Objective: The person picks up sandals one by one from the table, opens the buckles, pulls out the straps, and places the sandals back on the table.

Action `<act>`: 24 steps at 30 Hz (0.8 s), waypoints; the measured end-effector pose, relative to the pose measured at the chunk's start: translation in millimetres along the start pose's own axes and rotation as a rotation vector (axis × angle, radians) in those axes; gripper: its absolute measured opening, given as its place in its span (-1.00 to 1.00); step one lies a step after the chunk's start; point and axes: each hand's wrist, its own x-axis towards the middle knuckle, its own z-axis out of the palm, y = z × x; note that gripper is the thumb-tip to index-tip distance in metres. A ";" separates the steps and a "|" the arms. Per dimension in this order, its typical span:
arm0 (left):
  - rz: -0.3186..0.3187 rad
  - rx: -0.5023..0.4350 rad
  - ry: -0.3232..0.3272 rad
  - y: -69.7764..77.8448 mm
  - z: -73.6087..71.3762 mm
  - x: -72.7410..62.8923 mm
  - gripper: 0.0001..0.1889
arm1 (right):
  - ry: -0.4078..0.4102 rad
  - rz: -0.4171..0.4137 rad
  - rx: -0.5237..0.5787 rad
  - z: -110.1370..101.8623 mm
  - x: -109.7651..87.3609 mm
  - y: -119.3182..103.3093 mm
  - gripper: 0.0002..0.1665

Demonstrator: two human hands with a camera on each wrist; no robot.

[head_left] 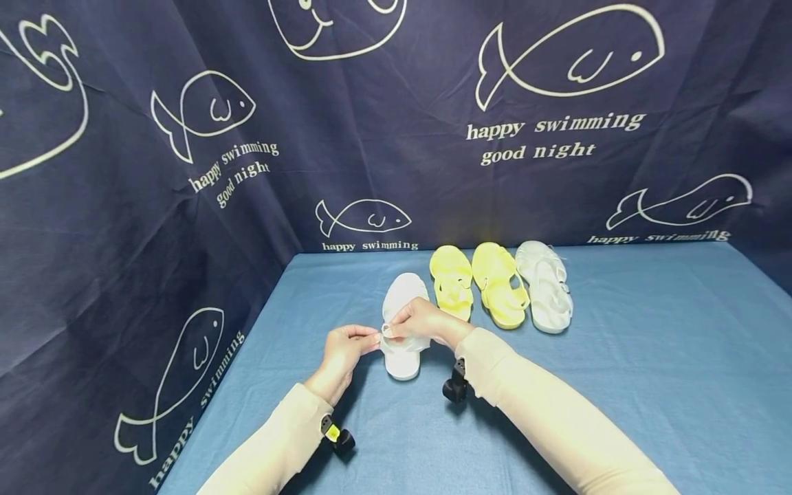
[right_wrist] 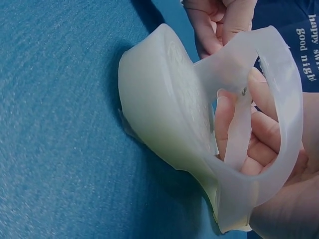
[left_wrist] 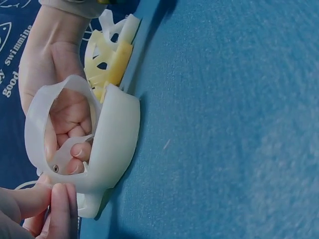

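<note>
A whitish translucent sandal [head_left: 403, 295] lies on the blue cloth, toe toward the back and heel toward the person. At its left side my left hand [head_left: 343, 350] pinches the edge of the strap between thumb and fingers. My right hand [head_left: 423, 320] reaches over from the right and holds a thin cross strap [right_wrist: 238, 132] with a small metal rivet. Its fingers show through the opening under the wide heel strap [left_wrist: 37, 124], which stands up in a loop. From the left wrist view, the thick heel [left_wrist: 119, 134] is in front.
Right of the sandal, two yellow sandals [head_left: 454, 268] and another whitish sandal [head_left: 551, 306] stand in a row near the back edge. Blue cloth [head_left: 643, 371] covers the table. A dark curtain [head_left: 421, 137] with fish drawings hangs behind and at left.
</note>
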 end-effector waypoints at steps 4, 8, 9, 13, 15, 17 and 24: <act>0.006 0.000 0.011 -0.9 0.2 -0.1 -0.87 | -0.007 0.000 0.009 1.4 0.0 0.1 -0.79; -0.005 -0.026 0.015 0.7 1.1 -0.1 -0.95 | -0.013 0.002 0.009 1.2 -0.1 0.6 -0.79; -0.005 -0.028 0.013 0.9 1.3 -0.3 -0.95 | -0.014 0.001 0.008 0.8 -0.3 0.7 -0.78; -0.014 -0.002 -0.027 1.8 2.5 -2.3 -0.87 | -0.004 0.001 -0.009 -1.6 -0.9 2.3 -0.78; -0.019 0.028 -0.051 1.3 2.4 -3.3 -0.80 | -0.005 0.002 -0.010 -2.7 -1.1 2.6 -0.78; -0.025 0.049 -0.066 0.8 1.8 -3.9 -0.77 | -0.007 0.001 -0.009 -3.2 -1.4 2.8 -0.78; -0.049 0.071 -0.094 -1.2 -5.7 -4.2 -0.80 | -0.022 -0.020 -0.015 -1.9 -1.8 0.3 -0.78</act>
